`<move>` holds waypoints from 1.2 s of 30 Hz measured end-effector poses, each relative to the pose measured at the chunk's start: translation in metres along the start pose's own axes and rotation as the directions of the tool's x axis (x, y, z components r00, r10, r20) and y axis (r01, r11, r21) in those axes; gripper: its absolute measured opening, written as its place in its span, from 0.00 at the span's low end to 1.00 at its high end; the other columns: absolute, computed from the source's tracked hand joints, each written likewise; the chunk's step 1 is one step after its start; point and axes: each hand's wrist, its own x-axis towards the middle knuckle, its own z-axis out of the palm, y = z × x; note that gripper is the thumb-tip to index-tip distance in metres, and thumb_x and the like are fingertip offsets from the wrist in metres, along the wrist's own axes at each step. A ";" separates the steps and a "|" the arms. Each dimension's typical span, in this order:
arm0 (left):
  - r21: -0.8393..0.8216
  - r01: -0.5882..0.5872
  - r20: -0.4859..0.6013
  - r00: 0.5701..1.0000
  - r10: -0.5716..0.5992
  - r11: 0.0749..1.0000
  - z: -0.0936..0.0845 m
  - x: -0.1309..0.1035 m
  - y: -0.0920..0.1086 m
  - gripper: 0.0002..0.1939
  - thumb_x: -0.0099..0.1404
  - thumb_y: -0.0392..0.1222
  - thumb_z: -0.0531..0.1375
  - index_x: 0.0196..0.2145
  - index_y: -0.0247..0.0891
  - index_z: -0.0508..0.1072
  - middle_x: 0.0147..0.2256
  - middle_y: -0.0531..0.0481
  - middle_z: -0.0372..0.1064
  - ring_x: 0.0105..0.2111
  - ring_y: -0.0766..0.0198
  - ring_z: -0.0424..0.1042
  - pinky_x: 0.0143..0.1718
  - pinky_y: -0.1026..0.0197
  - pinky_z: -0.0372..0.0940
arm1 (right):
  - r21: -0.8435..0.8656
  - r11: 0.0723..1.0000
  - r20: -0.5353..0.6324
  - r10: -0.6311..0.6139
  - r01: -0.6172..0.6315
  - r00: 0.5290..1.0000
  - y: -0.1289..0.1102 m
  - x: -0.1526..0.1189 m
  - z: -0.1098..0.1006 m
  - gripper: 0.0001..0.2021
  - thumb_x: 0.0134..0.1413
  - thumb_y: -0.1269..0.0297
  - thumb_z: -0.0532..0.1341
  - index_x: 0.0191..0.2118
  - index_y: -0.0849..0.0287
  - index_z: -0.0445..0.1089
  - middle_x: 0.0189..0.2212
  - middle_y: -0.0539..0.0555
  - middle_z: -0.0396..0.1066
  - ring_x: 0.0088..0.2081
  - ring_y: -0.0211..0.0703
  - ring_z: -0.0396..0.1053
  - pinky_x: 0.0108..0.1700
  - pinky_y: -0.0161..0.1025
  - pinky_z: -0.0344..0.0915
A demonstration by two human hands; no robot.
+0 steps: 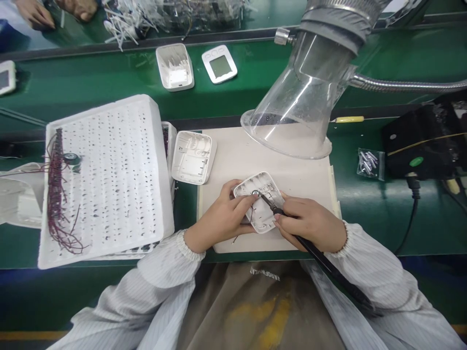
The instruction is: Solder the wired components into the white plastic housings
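Note:
My left hand [228, 214] grips a white plastic housing [263, 221] by its left side, over a pale work mat [237, 146]. One of its fingertips rests at a small round disc part [255, 193] inside the housing, from which thin dark wires [251, 214] run down. In my right hand [312, 221] is a soldering iron [275, 209] with a black handle, held like a pen. Its tip reaches to the disc's edge; whether it touches is too small to tell. My right hand also lies against the housing's right edge.
A white foam tray [120, 170] holds many small parts and a bundle of dark red wires [56, 194]. Another housing [193, 158] lies beside it. A clear fume hood [292, 107] hangs over the mat. Rightward are a small bag [370, 164] and black box [423, 141]. Another person's hands [40, 17] show top left.

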 end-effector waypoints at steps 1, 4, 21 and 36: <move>-0.002 0.000 0.000 1.000 0.000 1.000 0.000 0.000 0.000 0.35 0.62 0.56 0.67 0.58 0.31 0.64 0.47 0.34 0.73 0.60 0.31 0.56 0.54 0.31 0.64 | 0.000 1.000 0.003 0.001 -0.001 1.000 0.000 0.000 0.000 0.13 0.64 0.74 0.53 0.27 0.57 0.61 0.26 0.48 0.51 0.28 0.39 0.47 0.31 0.38 0.52; -0.003 -0.004 -0.004 1.000 0.004 1.000 0.001 0.000 0.000 0.36 0.61 0.56 0.68 0.58 0.31 0.64 0.47 0.34 0.73 0.60 0.32 0.56 0.54 0.31 0.64 | 0.003 1.000 0.007 0.000 0.000 1.000 0.000 -0.001 0.001 0.12 0.63 0.73 0.53 0.27 0.57 0.61 0.26 0.48 0.51 0.28 0.39 0.47 0.31 0.38 0.53; -0.011 -0.024 -0.146 0.989 0.022 1.000 0.012 -0.003 -0.001 0.40 0.57 0.54 0.71 0.60 0.36 0.60 0.50 0.35 0.70 0.59 0.37 0.61 0.55 0.33 0.65 | 0.251 0.968 -0.247 0.077 -0.013 0.966 0.008 -0.004 -0.002 0.06 0.61 0.72 0.57 0.33 0.55 0.66 0.22 0.47 0.63 0.25 0.38 0.63 0.38 0.37 0.70; -0.298 0.082 -0.062 0.993 -0.105 0.951 0.010 -0.006 -0.009 0.62 0.49 0.63 0.72 0.69 0.44 0.41 0.62 0.32 0.54 0.66 0.37 0.51 0.62 0.31 0.56 | 0.258 0.965 -0.275 0.124 -0.051 0.954 0.011 -0.011 -0.012 0.05 0.58 0.72 0.63 0.39 0.55 0.69 0.28 0.49 0.74 0.34 0.42 0.77 0.46 0.41 0.78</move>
